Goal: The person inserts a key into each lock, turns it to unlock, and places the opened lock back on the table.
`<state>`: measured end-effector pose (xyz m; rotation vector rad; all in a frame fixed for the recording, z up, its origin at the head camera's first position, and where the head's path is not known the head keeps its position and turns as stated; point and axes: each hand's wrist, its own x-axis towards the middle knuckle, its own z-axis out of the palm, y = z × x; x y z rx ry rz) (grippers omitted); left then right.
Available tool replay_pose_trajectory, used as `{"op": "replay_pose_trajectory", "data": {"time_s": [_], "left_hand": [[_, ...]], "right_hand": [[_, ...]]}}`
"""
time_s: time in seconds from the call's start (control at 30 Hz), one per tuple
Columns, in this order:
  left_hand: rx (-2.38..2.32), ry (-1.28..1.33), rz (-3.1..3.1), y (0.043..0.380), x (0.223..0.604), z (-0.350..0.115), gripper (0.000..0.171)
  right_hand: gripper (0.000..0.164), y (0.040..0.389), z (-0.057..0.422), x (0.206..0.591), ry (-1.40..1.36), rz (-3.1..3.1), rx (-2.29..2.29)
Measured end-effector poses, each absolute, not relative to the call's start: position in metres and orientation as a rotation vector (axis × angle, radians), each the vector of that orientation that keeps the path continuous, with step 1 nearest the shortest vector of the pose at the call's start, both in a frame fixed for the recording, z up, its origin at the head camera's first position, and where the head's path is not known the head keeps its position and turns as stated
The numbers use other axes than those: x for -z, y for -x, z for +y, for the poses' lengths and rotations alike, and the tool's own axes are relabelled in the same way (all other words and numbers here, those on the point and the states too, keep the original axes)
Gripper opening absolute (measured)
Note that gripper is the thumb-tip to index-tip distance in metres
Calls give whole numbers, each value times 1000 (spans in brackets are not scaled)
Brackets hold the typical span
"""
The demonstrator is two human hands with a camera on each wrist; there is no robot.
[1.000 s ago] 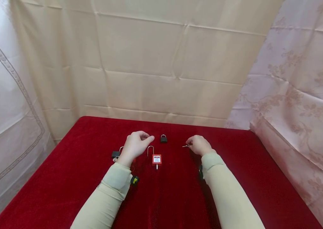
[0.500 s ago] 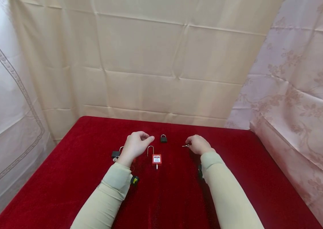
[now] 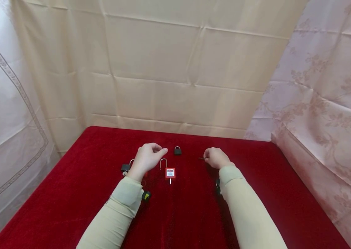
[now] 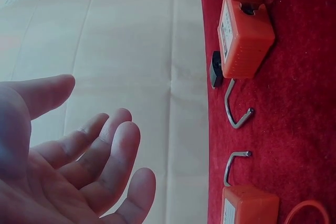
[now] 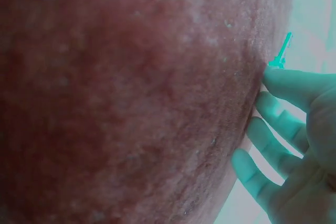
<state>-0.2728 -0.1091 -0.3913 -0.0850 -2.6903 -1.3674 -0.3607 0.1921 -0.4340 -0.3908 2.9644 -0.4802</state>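
My right hand (image 3: 217,158) pinches a small key (image 3: 201,158) between thumb and fingers, a little above the red cloth; the key (image 5: 282,52) sticks out past the thumb in the right wrist view. My left hand (image 3: 149,157) holds nothing, its fingers loosely bent. Between the hands, farther back, stands a small black padlock (image 3: 177,151) with its shackle closed. Nearer lies a red padlock (image 3: 170,173) with a white label, its shackle raised and a key in its base. Another red padlock (image 4: 251,205) with a raised shackle is mostly hidden by my left wrist in the head view.
Left of my left wrist lies a black padlock (image 3: 125,167) with its shackle raised and a key (image 3: 125,173) at its base. A red ring (image 4: 308,208) lies beside the lower red padlock. Red velvet (image 3: 188,214) covers the table; a beige curtain (image 3: 150,69) hangs behind.
The key in my right hand has turned and now looks thinner, showing less of itself. The right hand has shifted very slightly; the left hand and the padlocks have stayed put.
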Motion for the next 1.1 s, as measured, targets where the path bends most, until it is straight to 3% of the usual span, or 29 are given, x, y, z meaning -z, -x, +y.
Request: {"op": "replay_pose_trajectory", "data": {"time_s": [0.5,1.1], "left_hand": [[1392,71,-2695,271,388,-109,32],[1479,187,-2669,258,372,-101,28]], "right_hand": [[5,350,205,435,400,2952,859],[27,302,201,416,295,2484,1949]]}}
